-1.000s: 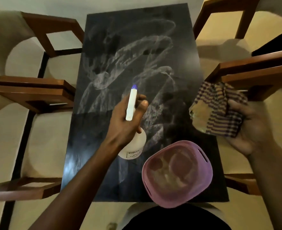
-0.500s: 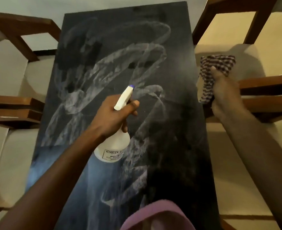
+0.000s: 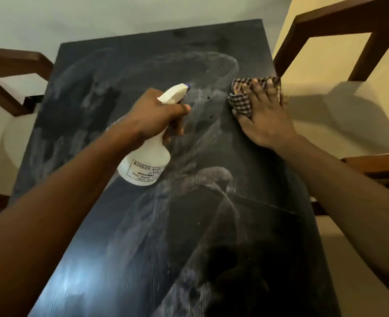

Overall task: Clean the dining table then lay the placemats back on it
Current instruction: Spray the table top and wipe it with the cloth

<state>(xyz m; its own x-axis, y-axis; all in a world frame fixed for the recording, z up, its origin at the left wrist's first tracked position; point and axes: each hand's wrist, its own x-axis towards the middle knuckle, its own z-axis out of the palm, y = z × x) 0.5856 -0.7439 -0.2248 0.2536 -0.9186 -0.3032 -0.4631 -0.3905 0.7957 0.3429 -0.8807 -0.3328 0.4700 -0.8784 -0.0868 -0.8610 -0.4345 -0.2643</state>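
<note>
The dark dining table [image 3: 92,225] fills the view, streaked with whitish wet smears. My left hand [image 3: 152,115] grips a white spray bottle [image 3: 146,165] above the table's middle, nozzle pointing towards the far right. My right hand [image 3: 264,115] lies flat on a checked cloth [image 3: 242,99], pressing it onto the table near its far right edge. No placemats are in view.
Brown wooden chairs stand around the table: one at the far right [image 3: 340,26], one at the right [image 3: 376,165], one at the far left [image 3: 12,65]. Pale floor and wall lie beyond the far end.
My right hand carried the cloth from beside the table onto its far right surface. The view moved forward and the pink basin left the frame. The bottle stays raised in my left hand.
</note>
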